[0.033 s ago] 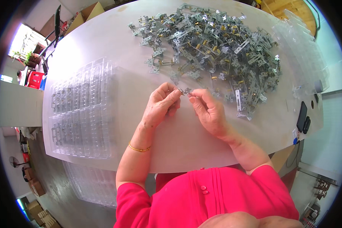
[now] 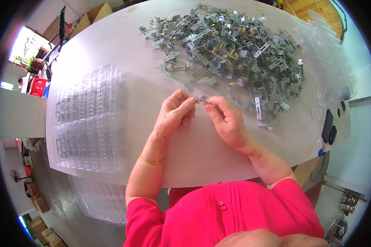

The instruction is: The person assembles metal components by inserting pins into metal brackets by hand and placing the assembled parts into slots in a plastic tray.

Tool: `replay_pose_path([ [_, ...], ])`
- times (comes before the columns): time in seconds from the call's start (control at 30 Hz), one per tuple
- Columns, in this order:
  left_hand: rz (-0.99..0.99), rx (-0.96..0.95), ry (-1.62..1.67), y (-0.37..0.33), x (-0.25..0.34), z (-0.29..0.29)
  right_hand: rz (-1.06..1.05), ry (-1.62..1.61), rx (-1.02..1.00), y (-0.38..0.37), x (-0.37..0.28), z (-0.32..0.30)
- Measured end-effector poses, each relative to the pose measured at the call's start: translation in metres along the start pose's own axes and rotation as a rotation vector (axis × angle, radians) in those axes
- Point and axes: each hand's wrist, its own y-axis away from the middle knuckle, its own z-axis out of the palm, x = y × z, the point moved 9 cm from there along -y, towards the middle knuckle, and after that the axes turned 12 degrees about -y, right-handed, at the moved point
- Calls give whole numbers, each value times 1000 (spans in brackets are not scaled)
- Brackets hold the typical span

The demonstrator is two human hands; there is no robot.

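Nothing has shifted: both hands, left hand (image 2: 174, 116) and right hand (image 2: 228, 120), keep fingers clamped on a small stamped metal part (image 2: 200, 99) near the far glinting pile (image 2: 231, 49).

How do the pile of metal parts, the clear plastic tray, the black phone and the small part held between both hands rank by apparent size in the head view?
1. pile of metal parts
2. clear plastic tray, somewhat smaller, though fisheye bending makes this unsure
3. black phone
4. small metal part, pinched between left hand and right hand

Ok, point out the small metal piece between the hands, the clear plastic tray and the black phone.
small metal piece (image 2: 200, 99), head view, its middle between the fingertips.
clear plastic tray (image 2: 88, 119), head view, centre of its ribbed top.
black phone (image 2: 327, 125), head view, middle of its back.
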Motion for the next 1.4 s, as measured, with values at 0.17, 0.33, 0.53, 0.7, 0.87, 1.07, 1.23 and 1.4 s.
replay_pose_path([
  [0.17,-5,2,-61,1,1,2,10,40,13,0,-1,-4],
  [0.33,46,41,-106,1,0,-2,-10,58,14,-2,-4,-3],
  [0.53,185,66,-237,1,11,-1,-11,64,27,0,-8,-5],
  [0.7,225,38,-199,2,10,13,-62,45,23,-1,-7,-6],
  [0.87,235,71,-332,5,14,13,8,107,-6,-1,-8,-3],
  [1.07,296,4,-446,5,9,14,-220,228,38,-1,-32,-5],
  [1.23,262,-40,-180,6,13,24,-229,93,126,0,-31,-18],
  [1.4,101,15,39,2,5,-1,-132,31,111,0,-20,-17],
])
